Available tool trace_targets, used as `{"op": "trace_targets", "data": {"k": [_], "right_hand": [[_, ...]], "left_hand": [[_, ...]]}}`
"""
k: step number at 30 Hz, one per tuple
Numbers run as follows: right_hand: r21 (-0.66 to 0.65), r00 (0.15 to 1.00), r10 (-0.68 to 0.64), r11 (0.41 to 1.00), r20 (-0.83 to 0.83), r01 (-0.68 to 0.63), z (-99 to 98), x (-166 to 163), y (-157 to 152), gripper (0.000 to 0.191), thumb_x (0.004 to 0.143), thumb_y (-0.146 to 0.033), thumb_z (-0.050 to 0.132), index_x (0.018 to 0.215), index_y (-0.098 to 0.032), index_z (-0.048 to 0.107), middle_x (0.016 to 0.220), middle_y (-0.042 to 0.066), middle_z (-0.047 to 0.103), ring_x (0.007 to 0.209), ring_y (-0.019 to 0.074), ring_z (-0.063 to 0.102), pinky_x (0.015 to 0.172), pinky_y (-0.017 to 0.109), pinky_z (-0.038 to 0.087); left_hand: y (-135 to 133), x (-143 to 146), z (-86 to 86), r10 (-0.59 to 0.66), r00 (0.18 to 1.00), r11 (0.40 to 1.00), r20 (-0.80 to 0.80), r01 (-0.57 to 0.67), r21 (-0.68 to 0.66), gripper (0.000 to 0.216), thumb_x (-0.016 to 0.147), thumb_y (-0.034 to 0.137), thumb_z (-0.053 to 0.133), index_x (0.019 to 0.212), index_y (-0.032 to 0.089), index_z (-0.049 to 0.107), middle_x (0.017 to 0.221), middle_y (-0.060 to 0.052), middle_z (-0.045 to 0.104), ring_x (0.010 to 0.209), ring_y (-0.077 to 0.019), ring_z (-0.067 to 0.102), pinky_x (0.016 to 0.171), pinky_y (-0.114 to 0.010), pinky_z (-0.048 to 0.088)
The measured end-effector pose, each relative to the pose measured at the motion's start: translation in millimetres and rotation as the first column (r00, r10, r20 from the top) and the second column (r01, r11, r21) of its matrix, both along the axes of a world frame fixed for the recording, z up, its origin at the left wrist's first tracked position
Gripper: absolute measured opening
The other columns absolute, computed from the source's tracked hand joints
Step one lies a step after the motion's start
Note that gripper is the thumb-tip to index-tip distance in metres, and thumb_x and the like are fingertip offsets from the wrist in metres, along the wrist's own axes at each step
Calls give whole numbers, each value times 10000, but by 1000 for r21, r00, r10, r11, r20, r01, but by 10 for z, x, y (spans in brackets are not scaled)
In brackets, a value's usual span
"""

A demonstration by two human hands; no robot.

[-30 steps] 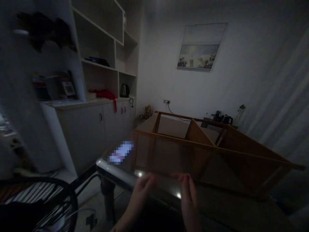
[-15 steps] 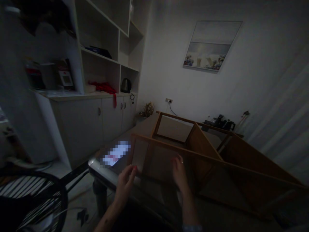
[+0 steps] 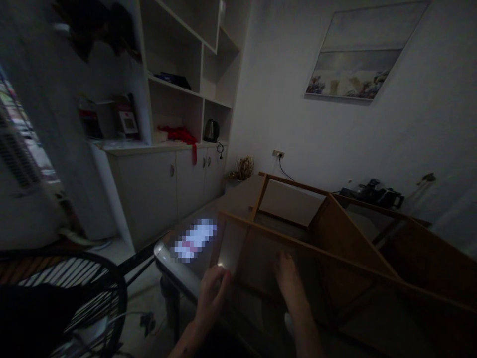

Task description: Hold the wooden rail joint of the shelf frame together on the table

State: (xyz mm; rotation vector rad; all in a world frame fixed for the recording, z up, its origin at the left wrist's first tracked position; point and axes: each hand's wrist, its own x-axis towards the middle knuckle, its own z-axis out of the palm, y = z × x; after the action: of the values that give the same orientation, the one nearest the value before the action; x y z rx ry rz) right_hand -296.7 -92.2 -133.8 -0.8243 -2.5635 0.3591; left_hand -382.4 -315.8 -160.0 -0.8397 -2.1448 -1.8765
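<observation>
A brown wooden shelf unit (image 3: 298, 240) lies on its side on the table (image 3: 238, 195), with open compartments between its boards. My left hand (image 3: 210, 293) is at its near left corner, thumb and fingers drawn together. A small red spot shows at the thumb tip, and a bright glint lies just above the fingers. What they pinch, if anything, is too small to make out. Further right, my right hand (image 3: 289, 279) reaches over the near side of the unit. Its fingertips are dark and blurred, so their grip is unclear. A lit phone (image 3: 196, 240), pixelated, lies left of the unit.
A black slatted round-backed chair (image 3: 121, 298) stands at the lower left. Behind it is a white cabinet (image 3: 147, 194) with a kettle (image 3: 211, 131) and red cloth (image 3: 179, 134) on its counter. Black appliances (image 3: 380, 194) sit beyond the unit, below a wall picture (image 3: 357, 59).
The view has turned left, so the room and the unit appear further right. Both hands stay near the unit's near side. My right hand's fingers point further down than before.
</observation>
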Motion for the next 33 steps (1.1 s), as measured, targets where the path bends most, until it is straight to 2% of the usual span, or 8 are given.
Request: {"op": "trace_targets", "data": {"k": [4, 7, 9, 12, 16, 26, 29, 33], "right_hand": [[56, 978, -55, 997, 201, 44, -16, -58, 8, 248, 978, -204, 469, 1147, -100, 618, 1147, 201, 644, 933, 252, 705, 782, 335, 531], [100, 948, -45, 995, 314, 14, -6, -64, 19, 214, 999, -191, 508, 1169, -111, 609, 1145, 134, 660, 895, 200, 696, 794, 338, 549], [132, 930, -20, 991, 368, -31, 11, -55, 16, 204, 998, -204, 553, 1180, -134, 611, 1160, 88, 663, 923, 179, 682, 840, 356, 559], [191, 907, 12, 976, 420, -101, 34, -39, 4, 256, 987, -239, 599, 1230, -160, 600, 1244, 79, 636, 1037, 195, 657, 922, 400, 549], [254, 879, 26, 953, 476, -166, 57, -25, 36, 265, 980, -318, 621, 1191, -156, 619, 1188, 77, 650, 1032, 204, 654, 910, 415, 556], [317, 832, 69, 905, 550, -284, 159, -107, 110, 229, 975, -338, 634, 1092, -141, 649, 1052, 51, 681, 918, 174, 676, 838, 377, 581], [326, 850, 109, 892, 516, -313, 268, -131, 73, 187, 972, -312, 639, 1037, -137, 656, 1018, 40, 687, 893, 164, 676, 825, 364, 579], [368, 897, 185, 865, 401, -343, 456, -43, -25, 119, 993, -178, 548, 952, -141, 653, 948, 56, 704, 855, 173, 687, 807, 317, 540]], "left_hand": [[13, 14, -74, -20, 1000, 1000, -12, 20, -7, 492, 955, 592, 452, 742, 197, 652, 731, -38, 656, 705, -176, 610, 687, -287, 513], [41, 47, -67, -55, 998, 998, -15, 55, -14, 462, 973, 543, 456, 726, 194, 630, 711, -26, 629, 684, -159, 590, 657, -264, 488], [57, 73, -48, -78, 997, 997, -16, 78, -15, 453, 977, 522, 465, 701, 193, 609, 684, -16, 602, 665, -151, 573, 650, -258, 475], [56, 107, -23, -107, 994, 994, -16, 107, -10, 441, 980, 505, 472, 699, 193, 608, 687, -14, 600, 676, -151, 570, 669, -261, 470], [15, 131, -22, -129, 992, 992, -15, 129, -2, 423, 986, 496, 469, 739, 196, 634, 726, -23, 630, 719, -160, 585, 700, -269, 471], [-25, 165, -33, -118, 993, 993, -5, 118, 9, 459, 976, 536, 468, 693, 203, 608, 703, -14, 626, 701, -157, 578, 681, -264, 462], [-52, 147, -25, -106, 994, 994, 9, 106, 3, 459, 972, 542, 468, 700, 204, 616, 704, -14, 632, 693, -159, 580, 671, -264, 463], [-94, 131, -5, -98, 994, 995, 42, 98, -3, 449, 973, 537, 465, 712, 203, 613, 699, -14, 631, 687, -162, 588, 657, -259, 463]]}}
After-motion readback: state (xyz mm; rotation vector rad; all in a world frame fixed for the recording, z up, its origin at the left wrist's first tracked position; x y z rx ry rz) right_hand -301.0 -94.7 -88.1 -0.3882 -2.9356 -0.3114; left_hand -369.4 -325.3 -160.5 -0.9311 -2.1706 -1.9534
